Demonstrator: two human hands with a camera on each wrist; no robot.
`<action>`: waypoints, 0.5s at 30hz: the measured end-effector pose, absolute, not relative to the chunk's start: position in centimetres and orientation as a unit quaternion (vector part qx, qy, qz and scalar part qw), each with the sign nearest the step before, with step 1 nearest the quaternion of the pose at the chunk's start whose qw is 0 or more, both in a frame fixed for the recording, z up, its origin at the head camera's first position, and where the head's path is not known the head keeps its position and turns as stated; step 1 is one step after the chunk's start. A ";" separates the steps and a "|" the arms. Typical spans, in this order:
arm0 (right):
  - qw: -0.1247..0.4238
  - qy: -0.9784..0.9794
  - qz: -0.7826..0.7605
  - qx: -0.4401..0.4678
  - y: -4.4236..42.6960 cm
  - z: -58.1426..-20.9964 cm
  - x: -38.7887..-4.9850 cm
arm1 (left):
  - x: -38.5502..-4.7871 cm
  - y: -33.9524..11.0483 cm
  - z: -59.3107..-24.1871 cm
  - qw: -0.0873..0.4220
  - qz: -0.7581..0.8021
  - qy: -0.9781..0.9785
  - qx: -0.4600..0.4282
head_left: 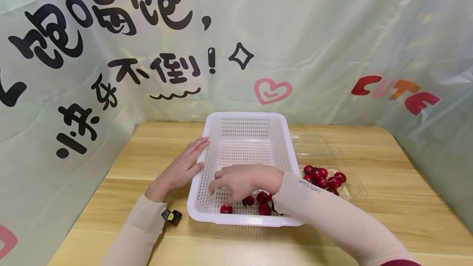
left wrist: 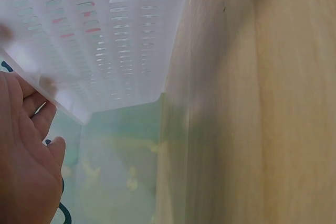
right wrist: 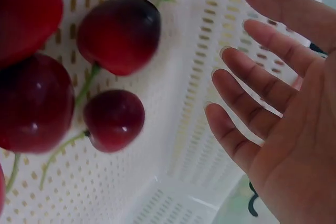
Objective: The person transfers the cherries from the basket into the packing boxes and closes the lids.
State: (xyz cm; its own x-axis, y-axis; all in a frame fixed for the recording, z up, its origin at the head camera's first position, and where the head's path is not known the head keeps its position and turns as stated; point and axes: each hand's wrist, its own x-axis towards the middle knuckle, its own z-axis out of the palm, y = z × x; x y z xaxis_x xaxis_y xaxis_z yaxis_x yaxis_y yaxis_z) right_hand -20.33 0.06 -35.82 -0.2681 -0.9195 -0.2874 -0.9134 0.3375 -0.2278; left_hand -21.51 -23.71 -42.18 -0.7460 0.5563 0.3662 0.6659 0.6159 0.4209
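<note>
A white plastic basket (head_left: pixel 245 219) with slotted walls stands on the table, several dark red cherries in its near end. My left hand (head_left: pixel 181 167) rests against the left rim, its fingertips at the edge; the left wrist view shows the hand (left wrist: pixel 31 150) beside the basket's outer wall (left wrist: pixel 121 40). Inside the basket, my right hand (head_left: pixel 245 180) hovers above the cherries, one cherry (head_left: pixel 226 209) just below it. Seen from the right wrist, the hand (right wrist: pixel 283 93) has spread fingers and holds nothing; a stemmed cherry (right wrist: pixel 114 120) lies apart from it.
Right of the basket, a clear plastic box (head_left: pixel 354 171) holds more cherries (head_left: pixel 322 182). A small black object (head_left: pixel 173 216) lies near the left sleeve. Behind the wooden table (head_left: pixel 388 175) hangs a printed cloth (head_left: pixel 314 44).
</note>
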 end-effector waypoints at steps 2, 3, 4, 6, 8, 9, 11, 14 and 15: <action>0.202 0.789 -0.012 -0.580 0.0 -36.1 -20.3 | -21.5 -23.7 -42.1 0.099 -0.275 -0.893 -0.342; 0.209 0.785 -0.013 -0.583 -0.1 -36.2 -20.3 | -21.5 -23.6 -42.1 0.098 -0.275 -0.893 -0.342; 0.214 0.781 -0.012 -0.587 -0.2 -36.3 -20.2 | -21.6 -23.6 -42.1 0.098 -0.276 -0.893 -0.343; 0.220 0.772 -0.006 -0.596 -0.3 -36.4 -20.1 | -21.6 -23.6 -42.1 0.097 -0.278 -0.892 -0.344; 0.221 0.764 0.006 -0.606 -0.4 -36.6 -20.0 | -21.6 -23.6 -42.1 0.097 -0.278 -0.892 -0.345; 0.222 0.761 0.011 -0.610 -0.5 -36.6 -19.9 | -21.6 -23.6 -42.1 0.096 -0.278 -0.891 -0.344; 0.223 0.755 0.026 -0.616 -0.7 -36.8 -19.7 | -21.6 -23.7 -42.2 0.096 -0.278 -0.892 -0.344; 0.231 0.751 0.042 -0.617 -0.9 -37.0 -19.4 | -21.6 -23.7 -42.2 0.094 -0.279 -0.892 -0.343; 0.235 0.751 0.046 -0.616 -1.0 -37.1 -19.3 | -21.6 -23.7 -42.2 0.094 -0.279 -0.892 -0.344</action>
